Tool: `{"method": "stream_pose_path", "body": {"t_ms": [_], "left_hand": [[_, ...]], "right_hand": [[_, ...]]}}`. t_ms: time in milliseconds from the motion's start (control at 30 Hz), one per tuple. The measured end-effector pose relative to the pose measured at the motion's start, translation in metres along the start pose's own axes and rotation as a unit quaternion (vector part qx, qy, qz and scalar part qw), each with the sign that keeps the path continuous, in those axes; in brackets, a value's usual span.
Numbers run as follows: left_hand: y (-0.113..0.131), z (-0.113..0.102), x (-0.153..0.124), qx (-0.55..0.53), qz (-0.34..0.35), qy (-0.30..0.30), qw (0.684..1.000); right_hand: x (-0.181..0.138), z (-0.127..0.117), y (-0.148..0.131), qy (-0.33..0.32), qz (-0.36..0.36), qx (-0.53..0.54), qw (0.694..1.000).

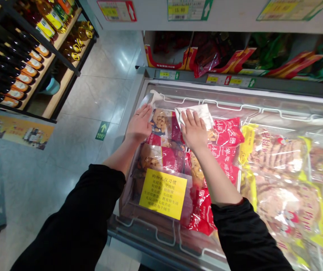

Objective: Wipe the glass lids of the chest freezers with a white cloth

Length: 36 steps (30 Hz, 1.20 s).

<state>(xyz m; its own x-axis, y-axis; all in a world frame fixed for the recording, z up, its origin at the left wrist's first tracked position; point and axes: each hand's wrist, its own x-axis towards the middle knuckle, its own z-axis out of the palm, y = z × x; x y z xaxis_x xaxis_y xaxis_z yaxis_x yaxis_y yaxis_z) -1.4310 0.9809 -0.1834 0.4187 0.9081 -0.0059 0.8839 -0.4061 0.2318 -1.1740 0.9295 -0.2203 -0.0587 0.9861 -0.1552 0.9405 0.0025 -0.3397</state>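
My right hand (194,130) holds a folded white cloth (206,114) down against the clear lid (165,226) of a chest freezer, fingers extended over it. To its left, my left hand (140,124) lies on the lid near the far left corner, fingers outstretched, with a ring on one. Just beyond those fingertips is a white object with a grey, flat part (156,96); its kind is unclear. Beneath the lid are red bags of food (226,131) and brown-and-red packets (161,122). A yellow sign with printed text (164,194) lies nearer me.
Clear bags with yellow edges (280,154) fill the freezer's right side. Above its back edge is a shelf (220,15) with price tags and boxed packets. Bottles stand on a wooden rack (62,82) at left, past the tiled floor (85,105) with a green exit sticker (102,130).
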Motion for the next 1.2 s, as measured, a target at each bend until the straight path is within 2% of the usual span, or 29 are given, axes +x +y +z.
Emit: {"method": "stream_pose_path", "body": {"t_ms": [167,300,400,600,700,800,867,933,1000,1100,1200], "left_hand": [[0.003,-0.002,0.000,0.000,-0.002,-0.001,1.000],[0.004,-0.002,0.001,0.004,-0.009,0.001,1.000],[0.006,-0.005,0.000,0.011,-0.009,-0.001,1.000],[0.019,-0.008,-0.002,0.065,-0.015,-0.038,0.997],[0.022,-0.007,-0.003,0.070,-0.014,-0.039,0.997],[0.023,-0.005,-0.005,0.038,-0.003,-0.023,0.999],[0.026,-0.002,-0.008,0.024,0.021,-0.033,0.999],[0.035,0.003,-0.009,0.023,0.032,-0.044,0.998],[0.052,0.010,-0.008,0.020,0.013,-0.036,0.999],[0.087,0.026,-0.001,-0.005,-0.024,-0.016,1.000],[0.121,0.042,0.007,-0.031,-0.046,-0.019,0.998]], "right_hand": [[-0.001,-0.001,-0.007,-0.008,-0.020,-0.034,0.999],[0.020,-0.008,0.009,-0.031,-0.050,-0.049,0.997],[0.029,-0.008,0.020,-0.025,-0.029,-0.040,0.998],[0.001,0.003,0.010,0.013,0.025,-0.035,0.999],[-0.005,-0.002,0.008,-0.011,0.006,-0.047,0.999],[0.004,-0.013,0.019,-0.050,-0.041,-0.039,0.997],[0.012,-0.019,0.028,-0.060,-0.050,-0.030,0.997],[0.014,-0.020,0.035,-0.050,-0.028,-0.021,0.998],[0.010,-0.017,0.036,-0.027,0.005,-0.013,1.000],[-0.005,-0.011,0.030,0.013,0.042,-0.011,0.999],[-0.018,-0.010,0.022,0.017,0.038,-0.031,0.999]]}}
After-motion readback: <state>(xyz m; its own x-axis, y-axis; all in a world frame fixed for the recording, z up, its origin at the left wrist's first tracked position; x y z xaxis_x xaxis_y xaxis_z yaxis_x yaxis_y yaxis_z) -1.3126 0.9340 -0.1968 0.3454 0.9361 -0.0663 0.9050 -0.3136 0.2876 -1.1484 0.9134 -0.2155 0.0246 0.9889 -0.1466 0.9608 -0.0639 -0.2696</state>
